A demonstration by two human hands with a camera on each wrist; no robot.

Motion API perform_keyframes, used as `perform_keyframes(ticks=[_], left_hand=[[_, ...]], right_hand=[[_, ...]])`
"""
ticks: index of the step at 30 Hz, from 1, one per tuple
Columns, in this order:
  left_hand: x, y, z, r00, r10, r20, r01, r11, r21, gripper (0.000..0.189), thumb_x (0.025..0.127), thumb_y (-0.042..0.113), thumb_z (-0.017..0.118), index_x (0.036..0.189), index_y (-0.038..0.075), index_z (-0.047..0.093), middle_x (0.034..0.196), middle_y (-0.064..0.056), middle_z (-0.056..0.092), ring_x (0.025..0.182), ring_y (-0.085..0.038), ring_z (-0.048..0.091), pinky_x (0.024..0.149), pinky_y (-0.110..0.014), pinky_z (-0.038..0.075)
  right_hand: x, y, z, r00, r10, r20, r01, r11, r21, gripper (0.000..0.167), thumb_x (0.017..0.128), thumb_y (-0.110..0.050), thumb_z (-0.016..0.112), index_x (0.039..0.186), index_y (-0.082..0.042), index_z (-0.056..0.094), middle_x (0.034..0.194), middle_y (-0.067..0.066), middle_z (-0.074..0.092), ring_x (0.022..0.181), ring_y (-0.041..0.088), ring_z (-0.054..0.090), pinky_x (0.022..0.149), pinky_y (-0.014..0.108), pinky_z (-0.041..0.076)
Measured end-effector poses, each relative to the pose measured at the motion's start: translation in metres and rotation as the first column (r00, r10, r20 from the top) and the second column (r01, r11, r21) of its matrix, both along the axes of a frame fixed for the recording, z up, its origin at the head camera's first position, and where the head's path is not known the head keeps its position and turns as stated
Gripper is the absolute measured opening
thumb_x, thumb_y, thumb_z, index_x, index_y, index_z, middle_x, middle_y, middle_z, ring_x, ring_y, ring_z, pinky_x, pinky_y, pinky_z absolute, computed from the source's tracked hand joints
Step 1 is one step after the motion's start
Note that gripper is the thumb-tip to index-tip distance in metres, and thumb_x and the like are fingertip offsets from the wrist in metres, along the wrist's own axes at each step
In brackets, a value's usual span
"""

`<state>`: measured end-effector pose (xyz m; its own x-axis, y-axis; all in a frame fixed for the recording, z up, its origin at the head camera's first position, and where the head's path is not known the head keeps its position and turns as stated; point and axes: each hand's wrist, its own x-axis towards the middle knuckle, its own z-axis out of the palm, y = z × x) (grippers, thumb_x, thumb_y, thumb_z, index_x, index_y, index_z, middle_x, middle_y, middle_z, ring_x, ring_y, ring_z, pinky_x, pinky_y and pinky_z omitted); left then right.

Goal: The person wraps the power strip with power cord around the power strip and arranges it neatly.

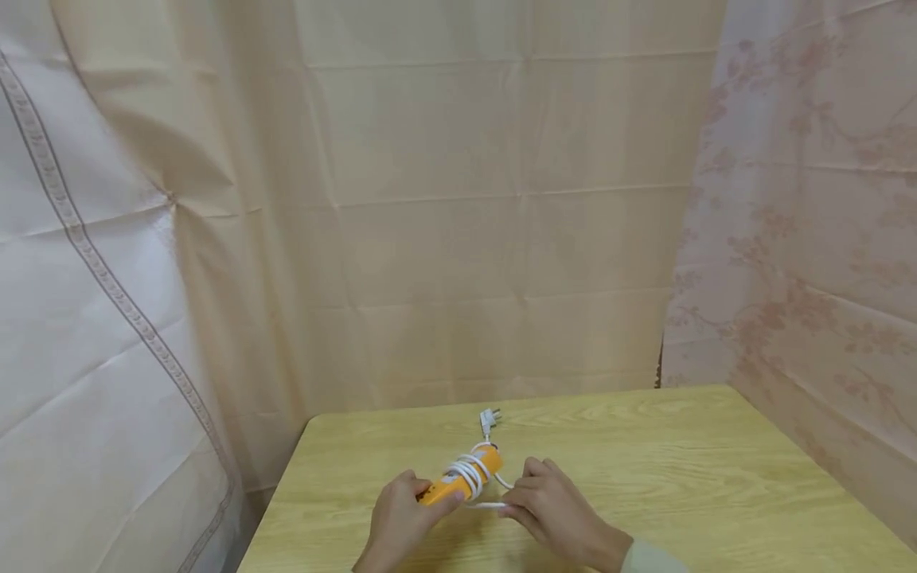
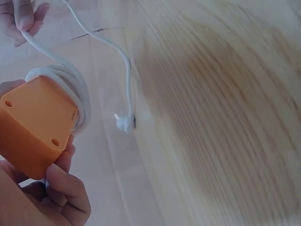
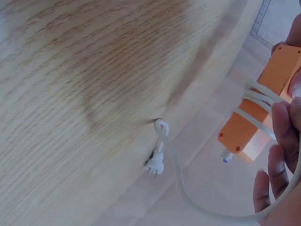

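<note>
An orange power strip [image 1: 437, 492] is gripped at its near end by my left hand [image 1: 403, 513]. Several turns of white cord [image 1: 469, 474] wrap around its middle. To the right, my right hand [image 1: 552, 509] pinches the loose stretch of cord [image 1: 487, 505] between thumb and fingers. From that hand the cord loops out toward a white plug [image 1: 489, 419] lying near the table's far edge, its prongs bare. In the left wrist view, the strip's end face [image 2: 35, 122] is toward the camera. The right wrist view shows the cord passing across the right hand's fingers [image 3: 277, 169].
A wood-grain table [image 1: 680, 461] lies under both hands. Beige curtains [image 1: 430, 239] hang behind it, a white cloth with a patterned band [image 1: 93, 255] on the left, and a floral curtain [image 1: 824, 239] on the right.
</note>
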<state>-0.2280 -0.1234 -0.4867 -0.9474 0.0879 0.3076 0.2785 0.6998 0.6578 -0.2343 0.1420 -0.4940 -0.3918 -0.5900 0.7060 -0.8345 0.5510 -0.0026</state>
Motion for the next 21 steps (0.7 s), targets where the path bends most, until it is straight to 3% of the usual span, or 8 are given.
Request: perform_keyframes(ticks=[3, 8, 15, 21], left_hand=[[0.000, -0.002, 0.000, 1.000, -0.012, 0.016, 0.012, 1.000, 0.002, 0.046, 0.079, 0.057, 0.082, 0.058, 0.021, 0.062, 0.068, 0.007, 0.046, 0.057, -0.008, 0.042, 0.050, -0.024, 0.035], [0.002, -0.001, 0.002, 0.999, -0.038, 0.009, 0.038, 0.999, -0.006, 0.043, 0.080, 0.057, 0.081, 0.067, 0.017, 0.071, 0.070, 0.007, 0.048, 0.058, -0.008, 0.044, 0.050, -0.024, 0.038], [0.009, 0.002, 0.009, 0.991, -0.115, 0.064, 0.115, 0.993, -0.007, 0.040, 0.079, 0.050, 0.084, 0.076, 0.011, 0.077, 0.071, 0.005, 0.050, 0.059, -0.010, 0.045, 0.050, -0.024, 0.040], [0.012, 0.004, 0.014, 0.988, -0.122, 0.090, 0.125, 0.991, -0.035, 0.039, 0.077, 0.049, 0.084, 0.074, 0.011, 0.077, 0.070, 0.005, 0.050, 0.057, -0.010, 0.045, 0.049, -0.024, 0.039]], right_hand=[[-0.002, 0.000, 0.000, 0.999, 0.018, -0.030, -0.019, 1.000, -0.019, 0.015, 0.094, -0.034, 0.074, 0.082, -0.026, 0.077, 0.074, -0.024, 0.060, 0.075, -0.001, 0.033, 0.070, 0.016, 0.027], [-0.003, 0.000, 0.000, 0.998, 0.034, -0.050, -0.037, 0.998, -0.055, 0.007, 0.086, -0.027, 0.082, 0.083, -0.025, 0.077, 0.075, -0.025, 0.060, 0.076, -0.001, 0.035, 0.070, 0.016, 0.028], [-0.005, 0.002, 0.003, 0.995, 0.071, -0.072, -0.075, 0.995, -0.060, 0.006, 0.091, -0.029, 0.077, 0.086, -0.025, 0.077, 0.079, -0.022, 0.063, 0.077, 0.002, 0.041, 0.074, 0.017, 0.027], [-0.005, 0.001, 0.005, 0.988, 0.113, -0.110, -0.120, 0.991, -0.059, 0.007, 0.091, -0.029, 0.076, 0.087, -0.025, 0.074, 0.080, -0.021, 0.061, 0.079, 0.004, 0.042, 0.078, 0.018, 0.028]])
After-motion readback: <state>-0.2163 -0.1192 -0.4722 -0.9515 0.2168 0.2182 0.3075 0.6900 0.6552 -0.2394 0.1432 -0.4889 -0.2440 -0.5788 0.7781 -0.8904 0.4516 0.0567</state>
